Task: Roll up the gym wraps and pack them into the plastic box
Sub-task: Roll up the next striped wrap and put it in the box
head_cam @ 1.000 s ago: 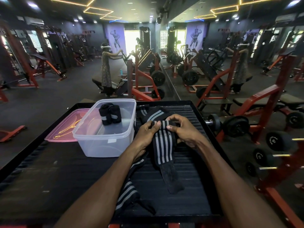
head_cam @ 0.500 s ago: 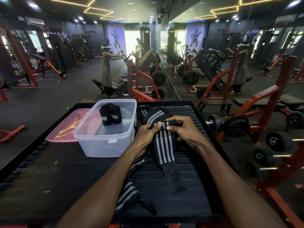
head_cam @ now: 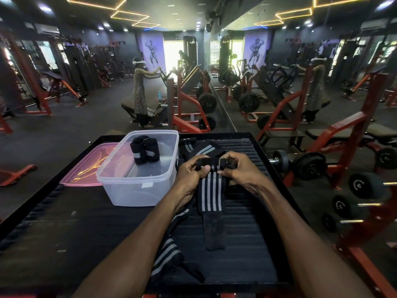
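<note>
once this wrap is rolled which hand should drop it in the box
Probably the left hand: it grips the black grey-striped wrap right beside the clear plastic box, while the right hand would have to cross over.

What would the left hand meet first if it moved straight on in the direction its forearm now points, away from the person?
Probably the loose striped wrap lying just beyond the left hand, which has its grip on the wrap being rolled. The plastic box stands to the side, out of that line. Depth is uncertain.

Striped wrap (head_cam: 210,196) half-rolled — two rolls (head_cam: 144,152) in box (head_cam: 137,186).
</note>
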Demonstrator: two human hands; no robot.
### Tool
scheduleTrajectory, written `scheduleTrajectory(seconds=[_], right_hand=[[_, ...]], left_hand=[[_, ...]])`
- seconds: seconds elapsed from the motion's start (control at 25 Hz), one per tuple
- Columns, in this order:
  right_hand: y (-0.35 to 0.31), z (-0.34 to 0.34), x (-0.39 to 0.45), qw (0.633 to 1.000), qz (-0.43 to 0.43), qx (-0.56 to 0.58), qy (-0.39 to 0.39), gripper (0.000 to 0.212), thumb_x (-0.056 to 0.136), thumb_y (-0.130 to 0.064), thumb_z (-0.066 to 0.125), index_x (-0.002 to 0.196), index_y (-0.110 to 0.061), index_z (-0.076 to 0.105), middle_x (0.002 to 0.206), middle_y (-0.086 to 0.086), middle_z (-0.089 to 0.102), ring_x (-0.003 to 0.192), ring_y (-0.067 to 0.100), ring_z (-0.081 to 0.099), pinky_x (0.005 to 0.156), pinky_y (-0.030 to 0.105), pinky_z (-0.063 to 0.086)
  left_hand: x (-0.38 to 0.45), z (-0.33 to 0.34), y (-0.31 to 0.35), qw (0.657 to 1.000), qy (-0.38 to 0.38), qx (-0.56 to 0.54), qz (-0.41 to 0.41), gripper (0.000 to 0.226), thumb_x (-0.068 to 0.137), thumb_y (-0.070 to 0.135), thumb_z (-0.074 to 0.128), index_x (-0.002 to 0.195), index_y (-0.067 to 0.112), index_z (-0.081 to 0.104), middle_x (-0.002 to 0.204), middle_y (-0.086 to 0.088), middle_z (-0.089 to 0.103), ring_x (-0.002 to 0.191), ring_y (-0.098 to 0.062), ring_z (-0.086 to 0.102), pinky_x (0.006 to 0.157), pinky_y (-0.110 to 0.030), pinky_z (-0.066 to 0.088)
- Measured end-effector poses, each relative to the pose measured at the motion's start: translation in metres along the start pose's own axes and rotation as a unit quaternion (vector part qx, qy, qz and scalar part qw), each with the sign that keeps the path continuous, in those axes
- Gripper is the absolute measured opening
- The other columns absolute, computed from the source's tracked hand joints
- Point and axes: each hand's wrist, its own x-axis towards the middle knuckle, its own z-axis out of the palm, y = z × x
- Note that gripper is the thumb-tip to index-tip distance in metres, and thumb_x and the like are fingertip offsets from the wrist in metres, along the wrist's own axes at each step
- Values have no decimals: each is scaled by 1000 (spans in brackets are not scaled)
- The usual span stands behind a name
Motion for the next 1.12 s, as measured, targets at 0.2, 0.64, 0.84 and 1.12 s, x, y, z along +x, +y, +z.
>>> scheduleTrajectory(seconds=[0.2,0.64,0.84,1.12], right_hand=[[-1,-2,0,998,20,55,-1,19,83,-19,79,96,-10,70,88,7,72,79,22,69,74,47,59],[-3,0,0,997,-55,-13,46,16,93,-8,65,108,-11,71,98,0,72,96,21,71,74,34,59],[-2,0,1,997,-67,-10,42,11,99,-13,57,105,-11,66,96,2,69,89,20,70,54,21,55],[-1,8,4,995,-72,-49,56,8,103,-17,50,99,-16,56,87,-6,62,78,10,62,45,9,44]], left_hand=[[1,-2,1,1000,1,10,12,35,88,-10,62,105,19,72,103,-6,74,97,-21,68,92,-36,56],[-4,1,3,995,-46,-78,-46,24,87,-6,65,110,1,68,98,-17,75,89,-25,73,82,-35,60],[-6,2,4,996,-54,-62,-39,20,91,4,66,110,10,69,102,-10,75,97,-25,71,87,-40,58],[-10,1,9,996,-72,-12,-59,24,97,21,62,120,24,62,113,-5,73,102,-23,72,80,-51,60]])
